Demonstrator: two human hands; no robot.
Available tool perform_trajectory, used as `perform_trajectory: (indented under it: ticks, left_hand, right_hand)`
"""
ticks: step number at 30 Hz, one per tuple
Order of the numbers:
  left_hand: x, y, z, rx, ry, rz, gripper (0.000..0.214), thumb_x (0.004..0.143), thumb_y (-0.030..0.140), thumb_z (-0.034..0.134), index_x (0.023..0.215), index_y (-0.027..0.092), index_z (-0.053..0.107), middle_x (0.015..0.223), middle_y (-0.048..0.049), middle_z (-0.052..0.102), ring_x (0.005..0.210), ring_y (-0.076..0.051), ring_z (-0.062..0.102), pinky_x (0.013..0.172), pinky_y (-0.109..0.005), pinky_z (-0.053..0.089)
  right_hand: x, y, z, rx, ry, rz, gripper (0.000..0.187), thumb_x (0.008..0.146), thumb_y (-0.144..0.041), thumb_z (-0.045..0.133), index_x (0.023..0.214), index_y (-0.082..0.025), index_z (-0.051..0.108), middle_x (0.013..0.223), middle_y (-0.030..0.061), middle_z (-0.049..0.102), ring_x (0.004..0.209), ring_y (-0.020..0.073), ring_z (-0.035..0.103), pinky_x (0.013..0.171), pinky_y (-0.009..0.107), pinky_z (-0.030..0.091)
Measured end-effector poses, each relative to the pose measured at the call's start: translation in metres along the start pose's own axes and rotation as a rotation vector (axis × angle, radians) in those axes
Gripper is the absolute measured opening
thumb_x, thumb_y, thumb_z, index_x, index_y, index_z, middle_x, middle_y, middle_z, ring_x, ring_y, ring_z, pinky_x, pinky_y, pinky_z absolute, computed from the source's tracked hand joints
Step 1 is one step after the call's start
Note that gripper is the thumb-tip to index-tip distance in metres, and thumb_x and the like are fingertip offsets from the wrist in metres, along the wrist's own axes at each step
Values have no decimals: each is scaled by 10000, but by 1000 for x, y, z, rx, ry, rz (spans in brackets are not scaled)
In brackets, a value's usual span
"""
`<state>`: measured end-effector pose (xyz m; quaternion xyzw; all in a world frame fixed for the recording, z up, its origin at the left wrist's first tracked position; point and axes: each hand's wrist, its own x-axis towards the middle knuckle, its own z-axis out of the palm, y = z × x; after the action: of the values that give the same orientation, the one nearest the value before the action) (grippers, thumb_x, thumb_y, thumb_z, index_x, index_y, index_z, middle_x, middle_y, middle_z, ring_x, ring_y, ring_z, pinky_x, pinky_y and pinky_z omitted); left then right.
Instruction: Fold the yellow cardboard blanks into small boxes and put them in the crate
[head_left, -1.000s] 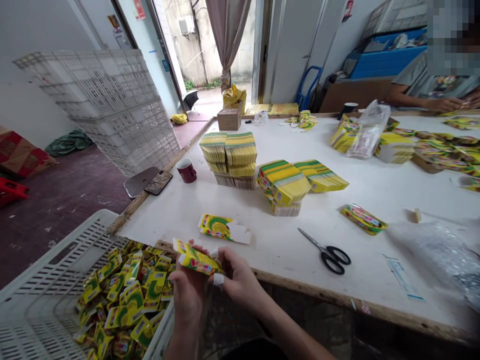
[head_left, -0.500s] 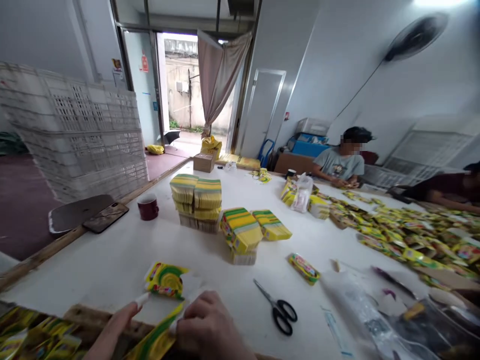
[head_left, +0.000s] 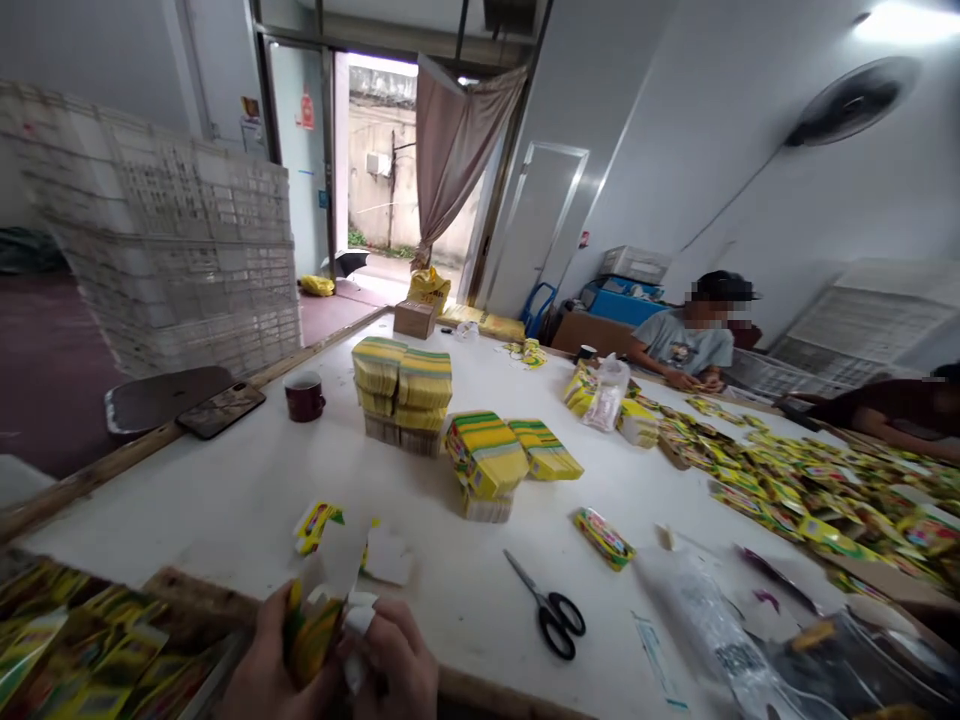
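In the head view, we had our left hand (head_left: 259, 655) curled around a yellow carton (head_left: 313, 640) over the near edge of the white table (head_left: 247, 510), probably to steady it for our right hand (head_left: 397, 650), whose bent fingers met its side, though we couldn't tell whether they gripped it. Scissors (head_left: 546, 603) lay nearby, presumably for easy reach, with stacked cartons (head_left: 405, 390) beyond and a gathered curtain (head_left: 463, 150) at the doorway (head_left: 379, 195).

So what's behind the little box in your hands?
Behind the held box, another yellow box lies on the table. Its ends show; a raised white flap hides its middle.
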<state>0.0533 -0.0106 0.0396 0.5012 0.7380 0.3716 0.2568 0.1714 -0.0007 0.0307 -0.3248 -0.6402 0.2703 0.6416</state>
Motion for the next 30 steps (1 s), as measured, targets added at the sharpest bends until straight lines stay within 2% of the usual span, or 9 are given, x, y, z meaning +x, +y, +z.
perform_trajectory:
  ticks: [3, 5, 9, 15, 17, 20, 23, 28, 30]
  left_hand:
    - [0, 2, -7, 1, -62, 88, 778, 650, 608, 588, 1228, 137, 362, 973, -117, 677, 906, -292, 664, 751, -380, 545]
    - [-3, 0, -7, 69, -84, 166, 708, 725, 519, 582, 1268, 142, 329, 1069, -138, 647, 977, -276, 640, 814, -394, 529]
    - [-13, -5, -1, 83, -135, 398, 712, 755, 440, 611, 1311, 167, 262, 1148, -149, 610, 1023, -256, 613, 861, -398, 514]
    - [-20, -1, 8, -54, -14, 372, 704, 744, 461, 639, 1277, 190, 268, 1054, -110, 627, 933, -229, 635, 781, -350, 542]
    - [-18, 1, 7, -64, -18, 330, 725, 745, 469, 640, 1293, 195, 252, 1051, -102, 629, 941, -231, 634, 782, -351, 541]
    - [-15, 1, 3, -61, -16, 281, 750, 757, 478, 628, 1318, 200, 216, 1068, -103, 625, 964, -236, 629, 785, -352, 538]
    - [-12, 1, 1, -27, -11, 301, 711, 761, 469, 628, 1298, 217, 234, 1073, -96, 612, 965, -233, 623, 785, -349, 531]
    - [-14, 5, 7, 28, -72, 466, 577, 749, 308, 643, 1202, 265, 289, 1044, -48, 591, 935, -204, 614, 772, -314, 515]
    - [-16, 7, 8, 74, -63, 489, 543, 711, 204, 627, 1145, 265, 306, 994, -32, 582, 894, -205, 614, 746, -312, 509]
  right_hand:
    - [2, -7, -8, 207, -65, 288, 208, 865, -274, 526, 1071, -252, 532, 828, 20, 621, 738, 166, 608, 665, 258, 512]
    - [17, -9, -21, 277, -55, 469, 269, 810, -301, 600, 1049, -238, 496, 796, -10, 574, 681, 144, 562, 611, 235, 485]
    - [45, -3, -40, 320, -245, 659, 217, 791, -374, 638, 779, -164, 583, 677, -4, 566, 601, 124, 496, 542, 211, 416]
    - [20, 6, -13, 859, -193, 1198, 341, 688, -427, 708, 912, -173, 661, 812, 49, 661, 706, 208, 606, 630, 301, 510]
    - [9, 7, -5, 955, -181, 1214, 334, 672, -416, 736, 901, -181, 670, 872, 59, 667, 824, 233, 619, 725, 317, 517]
    - [6, 8, -9, 998, -160, 1053, 383, 699, -530, 730, 900, -210, 667, 919, 53, 657, 931, 237, 597, 828, 327, 494]
    - [13, 7, -23, 889, -232, 925, 463, 704, -609, 696, 952, -222, 643, 928, 55, 645, 910, 248, 593, 822, 363, 493]
    - [24, 6, -33, 652, -222, 941, 347, 728, -441, 749, 952, -198, 643, 917, 48, 659, 850, 222, 600, 788, 332, 483]
    - [27, 5, -33, 611, -294, 943, 337, 721, -383, 760, 962, -174, 652, 912, 55, 665, 850, 223, 599, 792, 324, 474]
